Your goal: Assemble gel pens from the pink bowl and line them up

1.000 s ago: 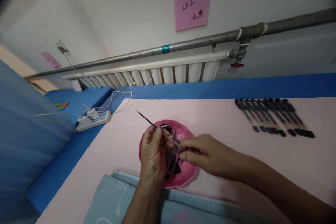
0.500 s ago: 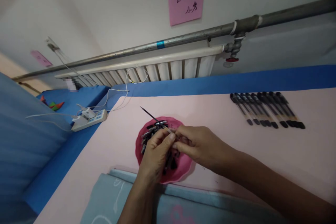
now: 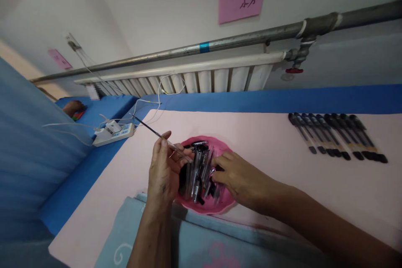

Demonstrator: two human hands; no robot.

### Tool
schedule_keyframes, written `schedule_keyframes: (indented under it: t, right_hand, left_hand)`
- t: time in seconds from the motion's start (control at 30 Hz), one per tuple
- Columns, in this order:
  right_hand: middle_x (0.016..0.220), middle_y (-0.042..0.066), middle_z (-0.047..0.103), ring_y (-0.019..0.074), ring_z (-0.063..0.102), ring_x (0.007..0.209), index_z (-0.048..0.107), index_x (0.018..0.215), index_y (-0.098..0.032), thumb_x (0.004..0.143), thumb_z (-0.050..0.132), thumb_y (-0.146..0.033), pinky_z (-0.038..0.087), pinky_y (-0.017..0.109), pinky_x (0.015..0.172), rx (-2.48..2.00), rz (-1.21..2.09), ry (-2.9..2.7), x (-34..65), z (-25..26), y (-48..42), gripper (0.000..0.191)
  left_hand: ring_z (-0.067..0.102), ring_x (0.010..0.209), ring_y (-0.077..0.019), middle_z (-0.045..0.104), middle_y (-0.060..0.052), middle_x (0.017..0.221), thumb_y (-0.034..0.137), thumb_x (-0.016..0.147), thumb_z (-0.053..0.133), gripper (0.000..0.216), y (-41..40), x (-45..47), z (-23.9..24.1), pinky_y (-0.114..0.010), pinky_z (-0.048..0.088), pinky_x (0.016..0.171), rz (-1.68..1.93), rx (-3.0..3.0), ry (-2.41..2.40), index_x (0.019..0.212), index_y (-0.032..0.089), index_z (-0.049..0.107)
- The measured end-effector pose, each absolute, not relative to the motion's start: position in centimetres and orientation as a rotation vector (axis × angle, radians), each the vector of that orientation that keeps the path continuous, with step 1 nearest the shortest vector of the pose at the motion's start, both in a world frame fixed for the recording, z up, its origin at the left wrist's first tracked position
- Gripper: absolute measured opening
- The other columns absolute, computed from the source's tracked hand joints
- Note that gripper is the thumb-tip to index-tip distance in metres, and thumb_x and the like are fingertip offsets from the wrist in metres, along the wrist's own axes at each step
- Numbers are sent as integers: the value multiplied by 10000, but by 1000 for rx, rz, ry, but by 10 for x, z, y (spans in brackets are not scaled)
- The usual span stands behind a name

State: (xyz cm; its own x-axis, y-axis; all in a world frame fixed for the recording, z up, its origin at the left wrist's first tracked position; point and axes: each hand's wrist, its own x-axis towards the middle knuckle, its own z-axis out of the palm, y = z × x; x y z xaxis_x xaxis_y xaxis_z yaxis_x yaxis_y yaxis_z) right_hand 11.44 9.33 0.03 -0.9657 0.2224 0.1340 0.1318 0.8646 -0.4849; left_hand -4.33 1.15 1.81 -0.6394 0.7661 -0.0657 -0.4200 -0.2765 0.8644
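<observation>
My left hand (image 3: 161,173) is closed on a pen refill (image 3: 147,126), thin and dark toward its tip, clear nearer my fingers. It slants up and left, above the left side of a pink scalloped bowl (image 3: 216,209). Black and clear pen parts (image 3: 197,167), caps among them, fill much of the bowl. Over the bowl's right side, my right hand (image 3: 240,176) has its fingers curled down among these parts. A dark piece shows at its fingertips, but I cannot make out what it is.
Finished-looking black-capped pens (image 3: 336,136) lie in a slanted row on the pink sheet (image 3: 264,134). A light-blue cloth (image 3: 194,238) lies in front. At left are a power strip (image 3: 117,134) with cables and another person's hand (image 3: 73,108). A radiator (image 3: 220,77) stands behind.
My hands have separated: the left moved left with the refill, and the right went down into the bowl. Another person's hand has appeared at far left. The view has shifted slightly.
</observation>
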Motion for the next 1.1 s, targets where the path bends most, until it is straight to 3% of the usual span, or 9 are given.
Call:
schedule_keyframes:
  t: [0.17,0.37,0.6,1.1]
  right_hand:
    - [820,55,584,194,484,770,641,695,-214,815,426,-68,393,348,699,-319,652,-2905,115,1,97,286]
    - [775,65,594,183,493,708,603,659,-195,860,371,-97,383,332,652,-301,645,-2962,112,3,97,323]
    - [797,59,604,195,502,748,661,757,-208,806,510,-180,379,353,704,-329,616,-3012,111,7,88,161]
    - [728,63,607,224,479,752,688,611,-210,739,592,-233,321,448,771,-545,304,-2979,95,1,70,161]
  left_hand:
    - [386,403,-49,517,41,590,426,785,557,303,10,-45,20,-196,389,426,2040,425,1138,1026,243,549]
    - [269,371,-16,435,61,534,381,783,573,278,8,-45,22,-131,215,342,1946,369,1137,994,200,564]
    - [244,365,-8,416,65,532,406,782,562,308,10,-40,19,-127,177,332,1903,359,1174,998,188,573]
    - [235,370,-11,418,60,543,395,810,523,283,12,-36,18,-137,165,341,1904,373,1185,998,186,561]
